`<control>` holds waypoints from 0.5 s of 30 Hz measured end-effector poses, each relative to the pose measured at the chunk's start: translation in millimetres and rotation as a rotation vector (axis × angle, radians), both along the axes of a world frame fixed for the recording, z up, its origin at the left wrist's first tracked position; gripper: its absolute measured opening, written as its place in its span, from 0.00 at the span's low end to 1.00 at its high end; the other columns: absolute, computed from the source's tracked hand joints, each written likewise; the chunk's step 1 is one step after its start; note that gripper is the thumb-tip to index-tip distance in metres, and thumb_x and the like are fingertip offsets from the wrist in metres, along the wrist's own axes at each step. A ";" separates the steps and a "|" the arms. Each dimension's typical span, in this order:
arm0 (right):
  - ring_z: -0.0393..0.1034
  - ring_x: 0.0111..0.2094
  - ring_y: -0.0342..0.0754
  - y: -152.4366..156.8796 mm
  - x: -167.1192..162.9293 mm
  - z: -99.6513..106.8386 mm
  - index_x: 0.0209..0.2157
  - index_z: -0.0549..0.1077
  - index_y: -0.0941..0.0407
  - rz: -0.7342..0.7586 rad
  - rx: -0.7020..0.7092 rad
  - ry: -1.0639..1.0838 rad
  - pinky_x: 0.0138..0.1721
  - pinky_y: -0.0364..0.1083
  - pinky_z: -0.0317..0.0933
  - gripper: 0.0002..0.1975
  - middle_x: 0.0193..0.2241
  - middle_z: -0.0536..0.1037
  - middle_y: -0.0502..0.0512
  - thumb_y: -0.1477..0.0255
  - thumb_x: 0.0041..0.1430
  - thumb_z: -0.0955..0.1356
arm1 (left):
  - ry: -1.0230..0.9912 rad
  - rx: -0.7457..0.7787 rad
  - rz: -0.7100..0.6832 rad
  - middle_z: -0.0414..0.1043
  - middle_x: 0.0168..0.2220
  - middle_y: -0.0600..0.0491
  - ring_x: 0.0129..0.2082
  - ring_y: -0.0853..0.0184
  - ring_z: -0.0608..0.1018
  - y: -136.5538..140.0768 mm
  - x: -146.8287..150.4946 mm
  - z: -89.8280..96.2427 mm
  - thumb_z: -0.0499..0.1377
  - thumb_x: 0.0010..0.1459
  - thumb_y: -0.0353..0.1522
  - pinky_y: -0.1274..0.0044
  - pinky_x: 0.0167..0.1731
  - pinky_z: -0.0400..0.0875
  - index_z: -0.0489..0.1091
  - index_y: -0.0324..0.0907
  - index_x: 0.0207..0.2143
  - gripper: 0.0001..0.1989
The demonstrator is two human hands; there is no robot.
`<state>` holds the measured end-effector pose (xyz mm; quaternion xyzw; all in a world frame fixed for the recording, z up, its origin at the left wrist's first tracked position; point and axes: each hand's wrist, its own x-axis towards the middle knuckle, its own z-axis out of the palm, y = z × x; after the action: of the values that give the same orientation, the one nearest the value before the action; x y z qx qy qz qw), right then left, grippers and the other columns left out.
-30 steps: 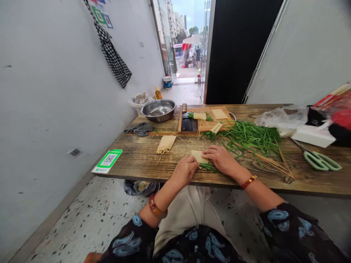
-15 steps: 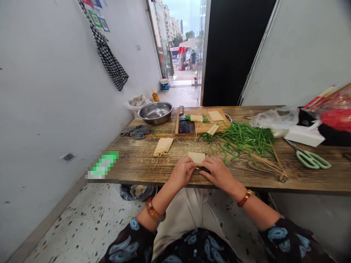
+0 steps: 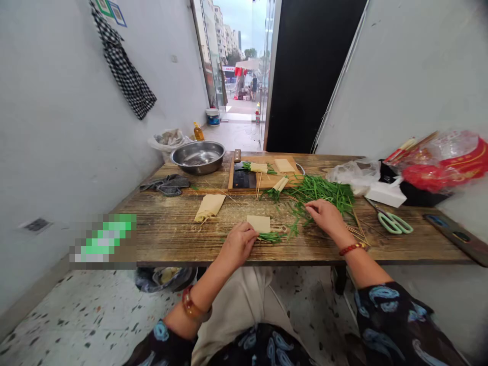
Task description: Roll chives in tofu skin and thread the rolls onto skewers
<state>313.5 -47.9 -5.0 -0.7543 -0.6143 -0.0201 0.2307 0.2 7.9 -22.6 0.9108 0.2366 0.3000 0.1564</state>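
My left hand (image 3: 240, 243) is closed on the left end of a pale tan bean-curd sheet (image 3: 259, 223) and the chives (image 3: 272, 237) along its near edge. My right hand (image 3: 327, 216) is above the table at the near-left side of a heap of chives (image 3: 324, 190). Its fingertips are pinched together; I cannot make out what is between them. Thin wooden skewers (image 3: 355, 231) lie partly hidden behind this hand. Left of my left hand is a small stack of sheets (image 3: 209, 207) with thin strips at its near end.
A cutting board (image 3: 244, 180) at the back carries a cleaver (image 3: 237, 156), a chive roll (image 3: 259, 168) and more sheets (image 3: 284, 165). A steel basin (image 3: 198, 157) and grey cloth (image 3: 168, 185) stand left. Scissors (image 3: 394, 222), a white box (image 3: 386, 193) and a phone (image 3: 457, 236) lie right.
My right hand has let go of the sheet and chives and moved right to the chive heap. My left hand stays on the sheet. The view has turned slightly right.
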 end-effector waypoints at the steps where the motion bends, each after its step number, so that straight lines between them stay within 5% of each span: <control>1: 0.70 0.37 0.49 3.2 0.9 0.7 0.38 0.78 0.54 -0.025 -0.033 -0.041 0.37 0.45 0.58 0.12 0.32 0.77 0.55 0.66 0.61 0.64 | 0.000 0.000 -0.002 0.69 0.33 0.49 0.34 0.67 0.71 0.0 0.0 0.0 0.52 0.62 0.29 0.75 0.36 0.66 0.72 0.40 0.33 0.10; 8: 0.67 0.35 0.51 30.1 -19.9 -9.9 0.32 0.78 0.54 -0.114 -0.038 -0.201 0.34 0.46 0.55 0.11 0.31 0.77 0.58 0.64 0.57 0.66 | 0.012 0.004 0.001 0.70 0.33 0.49 0.35 0.66 0.71 -1.3 0.2 1.6 0.52 0.62 0.28 0.74 0.36 0.66 0.73 0.40 0.33 0.10; 15: 0.68 0.32 0.49 28.9 -16.8 -7.9 0.29 0.77 0.56 -0.063 0.117 0.002 0.35 0.46 0.58 0.13 0.29 0.77 0.56 0.66 0.58 0.64 | 0.021 0.029 0.016 0.70 0.32 0.49 0.34 0.66 0.71 -3.4 0.5 0.5 0.52 0.61 0.28 0.74 0.36 0.65 0.73 0.40 0.32 0.10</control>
<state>296.7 -19.0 -12.9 -0.7583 -0.5880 -0.0626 0.2744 0.7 4.4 -22.1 0.9142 0.2411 0.2950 0.1382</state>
